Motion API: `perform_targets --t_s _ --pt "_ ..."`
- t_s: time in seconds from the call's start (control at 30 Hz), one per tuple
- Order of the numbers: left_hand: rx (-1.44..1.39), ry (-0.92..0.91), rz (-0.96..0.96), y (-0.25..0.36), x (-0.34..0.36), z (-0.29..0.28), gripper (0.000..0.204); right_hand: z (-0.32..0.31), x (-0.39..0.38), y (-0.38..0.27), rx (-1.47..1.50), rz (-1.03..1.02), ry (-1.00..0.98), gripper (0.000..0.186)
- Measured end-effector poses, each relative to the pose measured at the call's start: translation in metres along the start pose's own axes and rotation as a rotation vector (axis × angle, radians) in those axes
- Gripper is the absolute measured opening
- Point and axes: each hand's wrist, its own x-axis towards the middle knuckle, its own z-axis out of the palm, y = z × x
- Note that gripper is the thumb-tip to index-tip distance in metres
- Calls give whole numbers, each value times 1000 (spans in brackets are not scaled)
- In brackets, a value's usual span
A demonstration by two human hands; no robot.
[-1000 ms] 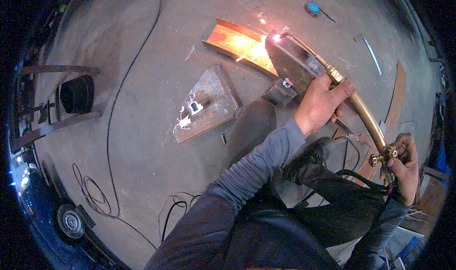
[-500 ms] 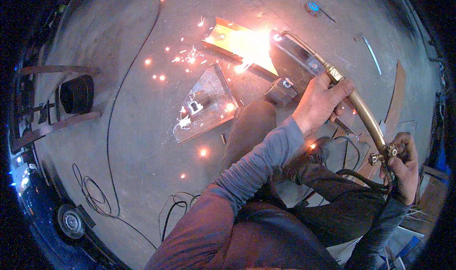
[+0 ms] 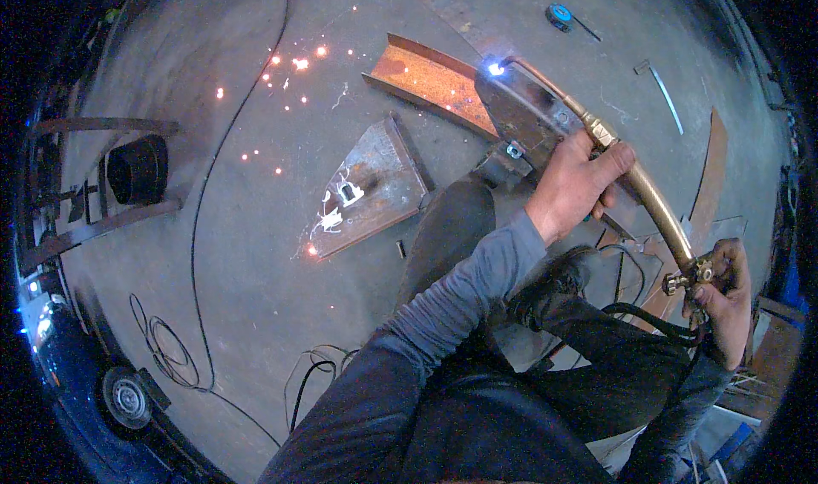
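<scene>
A brass gas torch (image 3: 654, 201) slants across the right half of the view, its thin bent tip pointing up and left. My left hand (image 3: 573, 184) is closed around its front part, behind the neck. At the rear end, my right hand (image 3: 726, 303) has its fingers closed around the valve knobs and hose connection. A small blue-white glow shows at the tip, on the end of a dark steel piece (image 3: 524, 113). Beyond that end, a rusty steel channel (image 3: 422, 73) lies on the floor. A plate-like steel bracket (image 3: 379, 177) with pale marks rests left of my knee.
A tape measure (image 3: 559, 17) and a small hammer-like tool (image 3: 666, 96) lie at the far right. A black cable (image 3: 198, 228) crosses the floor on the left, near a steel frame (image 3: 102, 211) and a dark vehicle (image 3: 94, 390). Sparks scatter over the floor.
The large bright flare and spark burst over the channel have died down to a small blue-white glow. Remaining sparks are spread farther left. Both hands and the torch have hardly moved.
</scene>
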Motion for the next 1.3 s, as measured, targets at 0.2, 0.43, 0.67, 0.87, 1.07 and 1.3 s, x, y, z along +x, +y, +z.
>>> perform_targets --t_s 0.2,0.43,0.67,0.87,1.07,1.3 --pt "-20 -18 -8 -1 0 -1 32 -6 -1 2 -78 -18 2 47" --pt "-57 -25 -1 -1 2 1 31 -6 -8 4 -112 -58 69 50" --pt "-63 -28 0 0 -2 0 28 -7 -7 3 -139 -77 37 51" --pt "-10 -10 34 7 -2 3 28 -2 -5 -8 -155 -65 -83 62" --pt "68 11 65 33 0 12 29 2 -6 -10 -82 -50 -47 68" --pt "55 -1 91 42 -9 21 41 1 -12 -2 95 -157 74 59"
